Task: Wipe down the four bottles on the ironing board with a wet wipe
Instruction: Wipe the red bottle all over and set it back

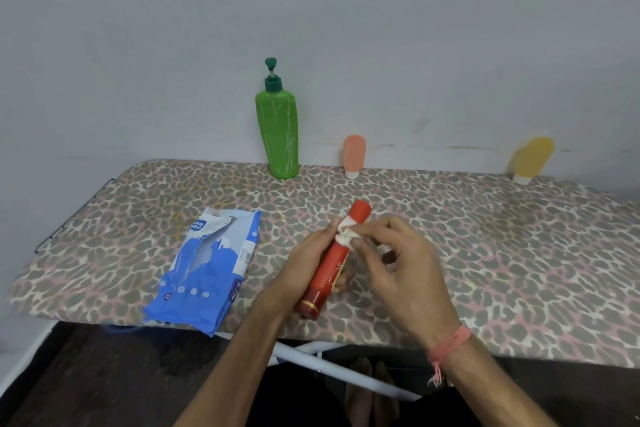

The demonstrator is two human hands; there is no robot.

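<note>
A: Where's the bottle?

B: Our left hand [304, 263] wraps the red bottle [330, 267] above the ironing board [485, 253]; our right hand [398, 260] pinches the wet wipe [346, 234] near its cap.

A: Risk?

B: We judge the wet bottle could slip.

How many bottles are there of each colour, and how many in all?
Green plastic pump bottle: 1
Red cylindrical bottle, held in the left hand: 1
Salmon-pink squeeze tube bottle: 1
Yellow squeeze tube bottle: 1
Total: 4
</note>
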